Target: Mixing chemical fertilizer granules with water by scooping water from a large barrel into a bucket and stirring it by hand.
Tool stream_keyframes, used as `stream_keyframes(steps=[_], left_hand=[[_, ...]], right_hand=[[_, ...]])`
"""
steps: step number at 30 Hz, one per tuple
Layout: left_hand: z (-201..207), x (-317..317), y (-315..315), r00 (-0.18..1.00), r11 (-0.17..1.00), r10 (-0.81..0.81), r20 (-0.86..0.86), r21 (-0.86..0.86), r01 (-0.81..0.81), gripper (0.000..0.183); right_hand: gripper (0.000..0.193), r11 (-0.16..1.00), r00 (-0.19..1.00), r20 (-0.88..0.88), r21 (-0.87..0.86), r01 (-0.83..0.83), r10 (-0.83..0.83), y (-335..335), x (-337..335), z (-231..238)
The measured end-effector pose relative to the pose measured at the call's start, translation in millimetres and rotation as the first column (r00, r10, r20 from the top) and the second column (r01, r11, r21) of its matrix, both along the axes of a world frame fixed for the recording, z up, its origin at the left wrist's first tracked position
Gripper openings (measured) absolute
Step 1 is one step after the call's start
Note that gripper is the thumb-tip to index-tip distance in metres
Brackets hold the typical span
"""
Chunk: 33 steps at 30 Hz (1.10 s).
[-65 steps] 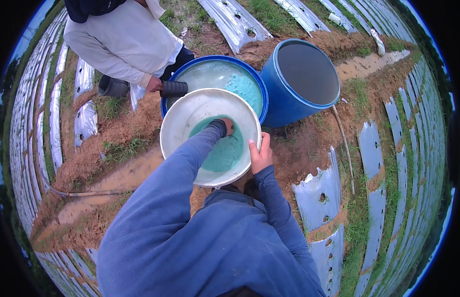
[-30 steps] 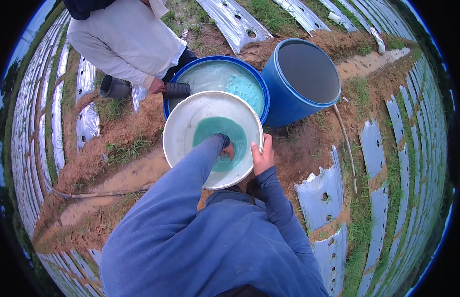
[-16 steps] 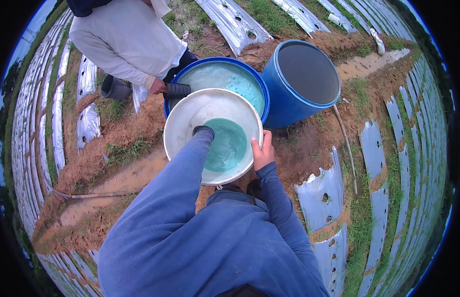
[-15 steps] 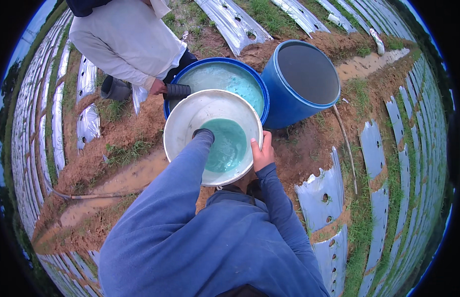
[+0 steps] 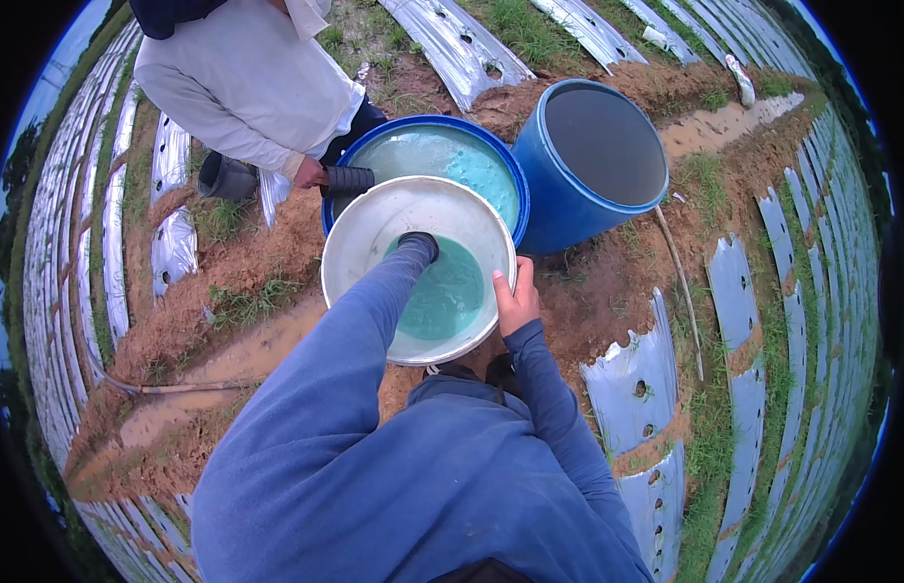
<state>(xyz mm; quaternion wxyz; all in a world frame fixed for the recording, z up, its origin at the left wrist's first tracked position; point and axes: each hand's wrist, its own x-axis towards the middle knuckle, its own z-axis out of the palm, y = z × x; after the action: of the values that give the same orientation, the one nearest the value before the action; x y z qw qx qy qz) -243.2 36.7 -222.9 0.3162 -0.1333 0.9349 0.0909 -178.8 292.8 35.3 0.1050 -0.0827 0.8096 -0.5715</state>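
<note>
In front of me is a wide white bucket (image 5: 374,219) with cloudy turquoise liquid (image 5: 455,301) in its bottom. My left forearm reaches down into it; the dark wet cuff (image 5: 420,246) meets the liquid, and my left hand is hidden below the surface. My right hand (image 5: 516,297) grips the bucket's right rim, fingers outside and thumb on the edge. Just beyond, partly covered by the bucket, stands a blue drum (image 5: 523,180) holding pale turquoise, foamy liquid. Over its left side another person's hand (image 5: 309,173) holds a dark ribbed cylinder (image 5: 351,181) by a handle.
A second blue drum (image 5: 569,209), filled with greyish liquid, stands at the right. The other person (image 5: 248,83) is at the far left, near a black bucket (image 5: 228,177). A hose (image 5: 199,387) crosses a muddy puddle. Silver plastic-covered beds (image 5: 632,389) and a stick (image 5: 680,282) lie around.
My left forearm has moved up and to the right inside the bucket, its cuff now nearer the far side of the liquid. My right hand keeps its place on the rim.
</note>
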Motion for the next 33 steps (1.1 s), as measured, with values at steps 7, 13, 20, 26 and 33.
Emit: stream_keyframes(steps=[7, 13, 20, 26, 33], left_hand=[[-13.5, 47.2, -1.7, 0.729, 0.98, -0.186, 0.658, 0.073, 0.184, 0.043], [42.1, 42.8, 44.9, 0.699, 0.957, -0.176, 0.693, 0.288, -0.044, 0.046], [49.4, -4.6, 40.6, 0.999, 0.949, -0.031, 0.027, 0.315, 0.021, 0.047], [-59.0, 61.3, -64.7, 0.646, 0.796, 0.485, 0.589, 0.009, -0.605, 0.05], [81.1, 38.2, 91.5, 0.678, 0.828, -0.558, 0.478, 0.26, 0.497, 0.046]], right_hand=[[0.033, 1.0, 0.999, 0.029, 0.004, -0.018, 0.018, 2.4, -0.6, 2.7], [0.034, 0.997, 0.996, 0.04, -0.024, -0.076, 0.077, -8.8, 0.2, 8.3], [0.034, 1.0, 1.0, -0.017, -0.007, 0.003, -0.003, 4.4, 5.7, -5.5], [0.033, 0.989, 0.992, 0.043, -0.091, -0.115, 0.119, -14.9, 21.8, 25.2], [0.034, 1.0, 1.0, 0.017, 0.023, -0.011, 0.01, 12.1, 3.6, -6.3]])
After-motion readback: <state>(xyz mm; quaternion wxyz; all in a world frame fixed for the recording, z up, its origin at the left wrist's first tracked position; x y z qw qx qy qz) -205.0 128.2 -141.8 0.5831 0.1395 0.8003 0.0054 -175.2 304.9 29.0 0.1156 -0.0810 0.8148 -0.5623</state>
